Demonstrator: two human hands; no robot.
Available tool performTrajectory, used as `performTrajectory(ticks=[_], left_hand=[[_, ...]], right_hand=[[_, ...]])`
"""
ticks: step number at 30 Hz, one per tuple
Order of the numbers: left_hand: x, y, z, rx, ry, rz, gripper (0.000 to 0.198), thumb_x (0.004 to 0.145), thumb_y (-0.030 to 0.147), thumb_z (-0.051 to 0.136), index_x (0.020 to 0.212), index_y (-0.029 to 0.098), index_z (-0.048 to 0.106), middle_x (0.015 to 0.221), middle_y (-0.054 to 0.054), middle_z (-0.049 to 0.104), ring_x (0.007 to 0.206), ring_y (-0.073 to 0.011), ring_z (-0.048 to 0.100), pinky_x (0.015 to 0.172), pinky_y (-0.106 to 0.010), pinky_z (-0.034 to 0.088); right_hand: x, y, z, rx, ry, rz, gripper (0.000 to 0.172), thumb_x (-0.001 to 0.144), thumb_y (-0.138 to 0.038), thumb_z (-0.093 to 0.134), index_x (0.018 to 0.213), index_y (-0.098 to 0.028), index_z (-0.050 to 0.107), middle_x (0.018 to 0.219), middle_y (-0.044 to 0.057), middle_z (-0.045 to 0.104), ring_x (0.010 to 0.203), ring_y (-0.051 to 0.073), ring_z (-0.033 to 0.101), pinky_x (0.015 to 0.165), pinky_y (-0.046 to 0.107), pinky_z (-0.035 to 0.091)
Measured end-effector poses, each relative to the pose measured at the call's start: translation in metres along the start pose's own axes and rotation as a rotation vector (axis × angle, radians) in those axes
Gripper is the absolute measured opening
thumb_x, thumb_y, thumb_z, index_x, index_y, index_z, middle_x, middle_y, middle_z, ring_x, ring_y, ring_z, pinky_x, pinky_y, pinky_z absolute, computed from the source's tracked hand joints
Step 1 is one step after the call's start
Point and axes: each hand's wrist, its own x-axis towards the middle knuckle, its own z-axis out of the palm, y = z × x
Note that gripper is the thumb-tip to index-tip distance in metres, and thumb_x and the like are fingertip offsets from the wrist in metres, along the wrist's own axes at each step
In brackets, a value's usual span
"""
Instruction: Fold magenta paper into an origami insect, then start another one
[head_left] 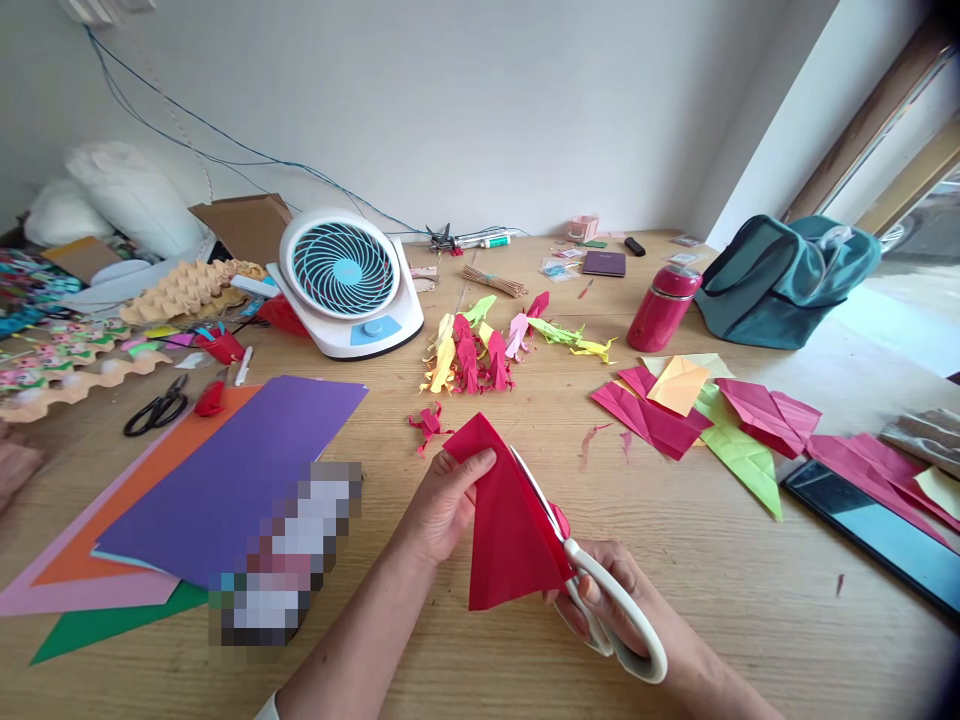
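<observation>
My left hand (450,500) pinches the upper left edge of a folded red sheet of paper (517,540), thumb on the front. White-handled scissors (619,610) are in my right hand (630,580), their blades lying along the sheet's right edge. A narrow red flap shows just behind the blades. Beyond my left hand lies a small red origami figure (429,425). Farther back stand several folded paper figures (469,355) in red, yellow, green and pink.
Coloured sheets (247,470) and black scissors (157,407) lie left, below a fan (345,285). Folded papers (660,405), a phone (877,530), a red flask (664,308) and a teal bag (772,280) are right. Another person's hand (15,465) shows at the left edge.
</observation>
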Motion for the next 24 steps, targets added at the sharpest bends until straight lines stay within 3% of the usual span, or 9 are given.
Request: performTrajectory(ticks=[6,12,19,24], left_hand=[[0.0008,-0.0005,-0.0022,-0.035,-0.02,0.001,0.023,0.061,0.026,0.089,0.076,0.017,0.074,0.076,-0.001,0.077,0.074,-0.0161,0.071,0.072,-0.026,0.054],[0.0032,-0.0028,-0.0068,-0.018,-0.022,0.045,0.025,0.066,0.033,0.087,0.081,0.017,0.075,0.08,-0.003,0.078,0.081,-0.0191,0.073,0.083,-0.03,0.055],[0.0024,-0.0002,-0.0038,-0.029,-0.014,0.032,0.026,0.063,0.032,0.088,0.08,0.017,0.075,0.079,-0.003,0.078,0.078,-0.0186,0.073,0.075,-0.028,0.055],[0.0029,-0.0001,-0.0036,-0.056,-0.009,0.019,0.023,0.062,0.027,0.089,0.078,0.017,0.076,0.078,-0.003,0.078,0.075,-0.0172,0.072,0.071,-0.026,0.055]], right_hand=[[-0.0003,0.0013,0.0011,0.04,0.005,-0.011,0.063,0.077,-0.078,0.055,0.059,-0.018,0.049,0.052,-0.002,0.043,0.043,0.006,0.034,0.039,0.02,0.025],[-0.0001,0.0023,0.0022,0.027,0.017,-0.009,0.065,0.077,-0.08,0.053,0.058,-0.018,0.048,0.051,-0.003,0.042,0.042,0.006,0.033,0.039,0.02,0.024],[-0.0004,0.0069,-0.0003,0.019,0.02,0.008,0.063,0.077,-0.079,0.055,0.065,-0.017,0.054,0.05,-0.003,0.044,0.041,0.006,0.035,0.04,0.021,0.026],[-0.0018,0.0071,-0.0017,-0.031,0.0,-0.009,0.062,0.081,-0.076,0.052,0.058,-0.018,0.047,0.05,-0.002,0.045,0.04,0.007,0.038,0.041,0.022,0.026]])
